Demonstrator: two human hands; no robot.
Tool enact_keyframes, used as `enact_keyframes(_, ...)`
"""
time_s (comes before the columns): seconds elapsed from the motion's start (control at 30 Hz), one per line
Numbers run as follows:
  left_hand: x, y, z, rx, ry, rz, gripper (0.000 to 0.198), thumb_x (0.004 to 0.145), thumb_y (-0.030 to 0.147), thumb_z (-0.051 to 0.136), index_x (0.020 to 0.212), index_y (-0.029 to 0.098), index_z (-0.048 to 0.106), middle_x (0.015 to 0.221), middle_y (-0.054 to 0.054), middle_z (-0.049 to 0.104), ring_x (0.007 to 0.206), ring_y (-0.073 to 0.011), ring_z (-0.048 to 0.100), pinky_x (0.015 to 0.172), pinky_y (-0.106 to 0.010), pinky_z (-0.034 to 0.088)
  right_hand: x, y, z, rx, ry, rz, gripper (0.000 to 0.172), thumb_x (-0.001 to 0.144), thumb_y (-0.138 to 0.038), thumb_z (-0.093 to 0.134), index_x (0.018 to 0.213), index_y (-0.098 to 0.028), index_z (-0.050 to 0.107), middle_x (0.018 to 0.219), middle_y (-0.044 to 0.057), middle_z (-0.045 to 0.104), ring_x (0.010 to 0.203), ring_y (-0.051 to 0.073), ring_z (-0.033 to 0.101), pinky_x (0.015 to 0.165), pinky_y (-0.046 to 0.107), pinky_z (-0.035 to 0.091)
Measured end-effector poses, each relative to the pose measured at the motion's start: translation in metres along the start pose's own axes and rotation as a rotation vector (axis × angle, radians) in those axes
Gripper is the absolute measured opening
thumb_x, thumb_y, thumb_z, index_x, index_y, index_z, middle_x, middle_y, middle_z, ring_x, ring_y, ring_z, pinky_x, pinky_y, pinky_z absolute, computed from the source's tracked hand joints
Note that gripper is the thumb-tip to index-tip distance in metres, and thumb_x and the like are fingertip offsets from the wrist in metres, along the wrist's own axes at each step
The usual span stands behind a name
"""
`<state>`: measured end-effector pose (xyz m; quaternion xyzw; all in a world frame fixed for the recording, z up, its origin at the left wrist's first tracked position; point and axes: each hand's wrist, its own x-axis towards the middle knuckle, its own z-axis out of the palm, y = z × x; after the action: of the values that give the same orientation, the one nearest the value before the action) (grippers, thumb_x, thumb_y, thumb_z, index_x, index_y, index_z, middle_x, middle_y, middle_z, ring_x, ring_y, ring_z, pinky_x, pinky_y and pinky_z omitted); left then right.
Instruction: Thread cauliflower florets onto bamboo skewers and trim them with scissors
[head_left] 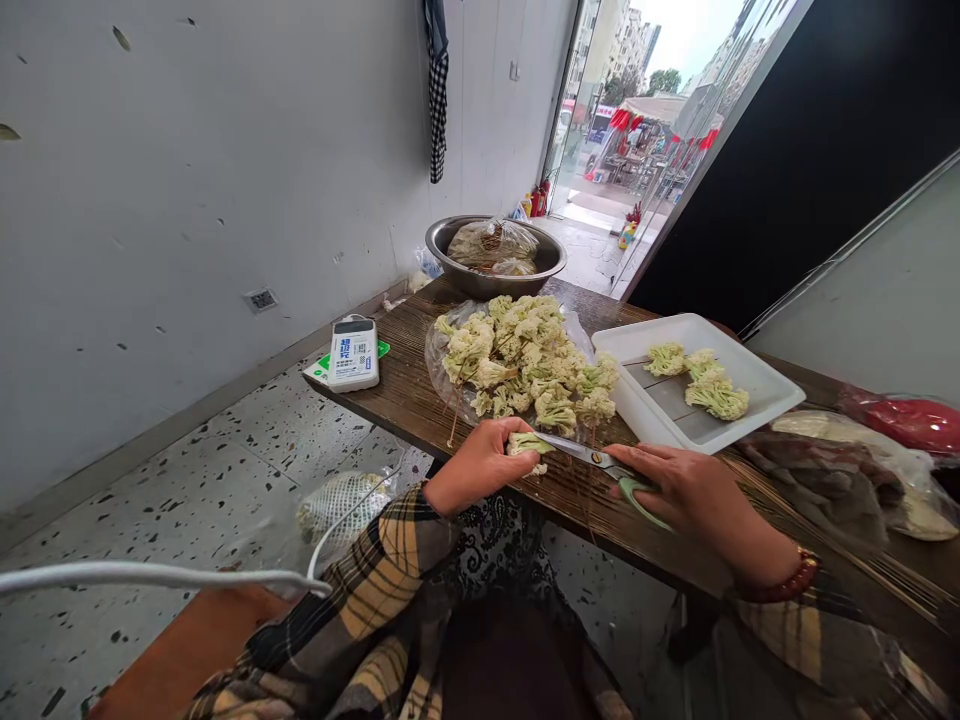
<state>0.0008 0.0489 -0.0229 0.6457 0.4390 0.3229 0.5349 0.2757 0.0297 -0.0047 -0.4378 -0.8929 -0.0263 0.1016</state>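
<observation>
Between the fingers of my left hand point(486, 464) is a small cauliflower floret point(528, 446), held over the table's near edge. My right hand point(686, 492) is closed around the green handles of a pair of scissors point(585, 452). Their blades point left and meet the floret's stem. Just beyond both hands lies a heap of cauliflower pieces point(529, 350) on a clear plastic bag. To the right of the heap, a white plastic tray point(772, 392) holds several florets point(709, 380).
A steel basin point(555, 262) with a plastic bag inside stands at the table's far end. A white box-shaped device point(355, 355) sits at the left edge. Cloth point(825, 485), bags and thin sticks point(847, 560) lie to the right. A white cable point(165, 576) crosses at lower left.
</observation>
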Motion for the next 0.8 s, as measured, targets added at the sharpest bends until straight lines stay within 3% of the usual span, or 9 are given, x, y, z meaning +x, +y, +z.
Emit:
enact_keyframes(0.17,0.002,-0.001,0.0,-0.079,0.017,0.018,0.023,0.078,0.034,0.06,0.087,0.014,0.062,0.064,0.003,0.048,0.057,-0.0093,0.039,0.053,-0.021,0.03,-0.003,0.001,0.018,0.149,0.096,0.123,0.038,0.086,-0.037,0.06,0.121,-0.024,0.062,0.11,0.008,0.072,0.09,0.023,0.071,0.075,0.033,0.056)
enact_keyframes(0.33,0.0,-0.006,-0.002,-0.048,0.065,0.019,0.021,0.081,0.032,0.058,0.093,0.015,0.061,0.067,0.002,0.052,0.059,-0.0104,0.042,0.055,-0.022,0.034,-0.006,-0.003,0.013,0.175,0.053,0.178,0.043,0.084,-0.042,0.063,0.124,-0.025,0.058,0.108,0.007,0.07,0.089,0.024,0.069,0.077,0.034,0.055)
enact_keyframes(0.43,-0.005,-0.013,-0.004,0.037,0.115,0.04,0.029,0.085,0.034,0.053,0.107,0.018,0.061,0.088,-0.004,0.062,0.068,-0.0139,0.051,0.061,-0.025,0.041,-0.013,-0.004,0.011,0.181,0.086,0.229,0.044,0.086,-0.042,0.061,0.126,-0.025,0.055,0.105,0.007,0.068,0.087,0.023,0.067,0.074,0.033,0.055)
enact_keyframes(0.53,-0.008,-0.018,-0.003,0.062,0.197,0.111,0.03,0.086,0.033,0.052,0.112,0.019,0.061,0.121,-0.011,0.059,0.092,-0.021,0.058,0.072,-0.029,0.047,-0.024,-0.002,0.017,0.182,0.149,0.315,0.041,0.087,-0.04,0.058,0.126,-0.026,0.055,0.103,0.006,0.068,0.08,0.021,0.068,0.069,0.032,0.055)
enact_keyframes(0.63,-0.005,-0.016,0.006,0.112,0.257,0.234,0.025,0.083,0.024,0.053,0.106,0.018,0.062,0.125,-0.012,0.058,0.114,-0.0259,0.053,0.09,-0.036,0.047,-0.036,0.0,0.026,0.232,0.219,0.381,0.039,0.087,-0.038,0.058,0.124,-0.025,0.057,0.101,0.006,0.07,0.077,0.02,0.068,0.067,0.03,0.055)
enact_keyframes(0.8,0.017,-0.003,0.043,0.236,0.165,0.457,0.022,0.082,0.012,0.049,0.1,0.019,0.061,0.112,-0.011,0.064,0.11,-0.0227,0.057,0.097,-0.037,0.044,-0.049,-0.002,0.035,0.288,0.343,0.459,0.039,0.085,-0.038,0.06,0.121,-0.021,0.06,0.11,0.009,0.071,0.093,0.024,0.069,0.075,0.032,0.056)
